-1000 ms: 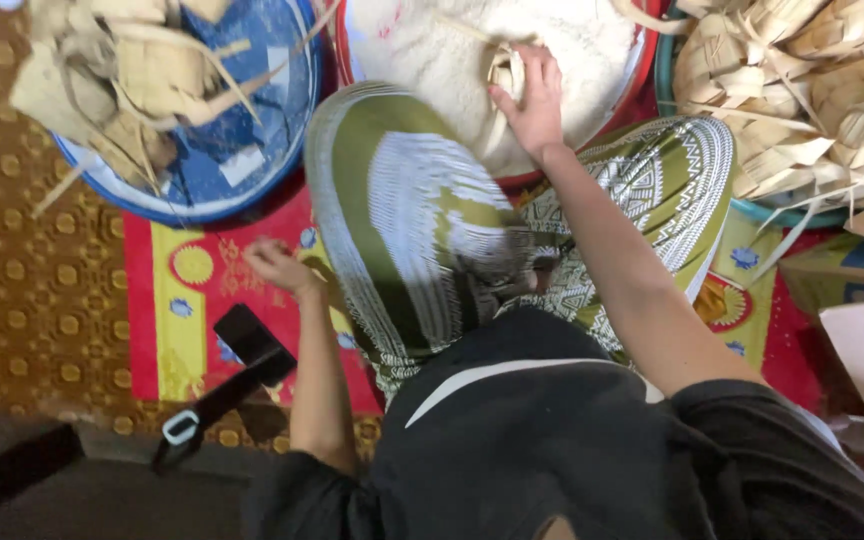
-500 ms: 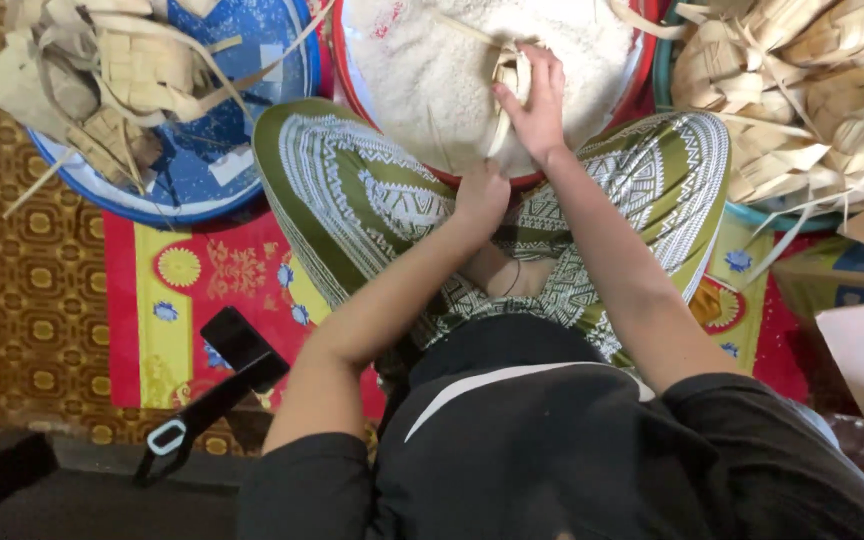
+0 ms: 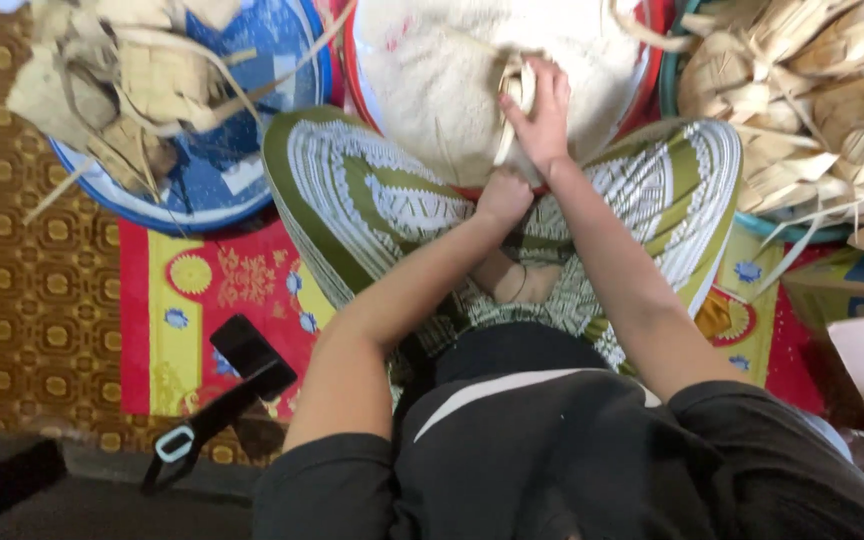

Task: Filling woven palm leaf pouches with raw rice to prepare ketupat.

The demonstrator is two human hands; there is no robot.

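Overhead, I see the red patterned mat [image 3: 167,330] filling the lower left of the frame, with crossed legs in green-and-white patterned trousers [image 3: 372,190] spread across the middle. At top centre sits a red-rimmed basin [image 3: 652,70] heaped with white rice [image 3: 432,80]. Upper left, a blue basin [image 3: 202,190] holds woven leaf pouches [image 3: 142,90] with loose strips trailing out; upper right, a green-rimmed basin [image 3: 752,225] is piled with more woven pouches [image 3: 812,100]. A black phone [image 3: 247,350] lies on the mat at lower left, with a dark strap [image 3: 192,435] running down from it.

My right hand [image 3: 542,120] rests on the rice at top centre, its grip closed round a pale woven leaf pouch [image 3: 512,95] standing in the rice. My left hand [image 3: 504,195] is curled into a loose fist just below, at the near rim of the red basin; I cannot tell whether it holds anything.
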